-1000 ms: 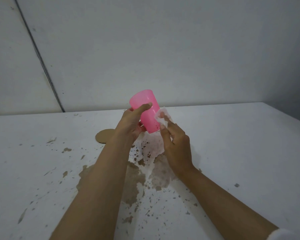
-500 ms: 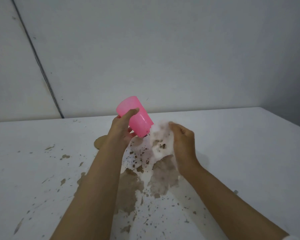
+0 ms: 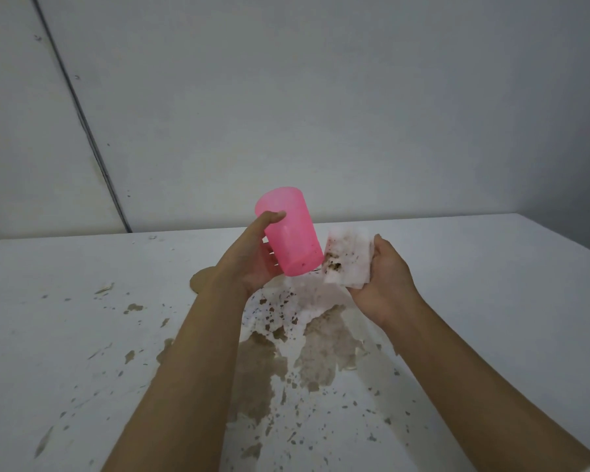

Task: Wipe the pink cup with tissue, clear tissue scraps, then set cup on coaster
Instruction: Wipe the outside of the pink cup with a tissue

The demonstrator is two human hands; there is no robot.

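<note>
My left hand [image 3: 249,264] grips the tilted cup [image 3: 290,233], thumb across its near side. My right hand [image 3: 385,277] clutches the tissue [image 3: 349,260] just right of it

No readable text, label, brand, number or sign showing anywhere. Pink cup [image 3: 292,233] showing plain surface, no print. Tissue [image 3: 349,264] carrying only brown stains, no lettering. Tabletop [image 3: 491,267] showing only brown blotches and specks, nothing legible.
</note>
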